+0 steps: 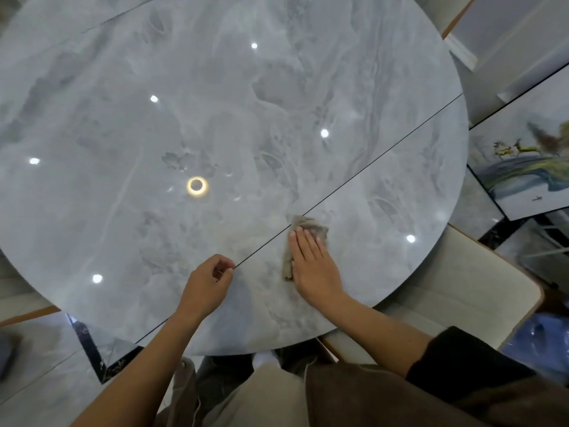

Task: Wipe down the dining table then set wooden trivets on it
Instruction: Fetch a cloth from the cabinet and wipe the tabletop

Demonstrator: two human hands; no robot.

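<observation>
My right grip (311,260) lies flat and spread, fingers straight and close together, palm down on a beige cloth (309,227) and pressing it to the desk (215,103); nothing is curled round the cloth, it is only pinned under my palm and fingers. The cloth is crumpled, showing past my fingertips and along the thumb side of the hand, and its far corner touches the thin dark seam (369,180) that crosses the top on a slant. My left grip (209,282) rests on the desk just beside it, over that same seam, fingers loosely curled toward the thumb with nothing in them. Both sit near the edge closest to me. The desk is round, glossy, grey and marbled, with ceiling lights mirrored in it as bright dots and one glowing ring (197,186). Past its rim on my right stands a pale cushioned chair (446,288), and beyond that a framed picture with deer (523,167) lies on the floor
</observation>
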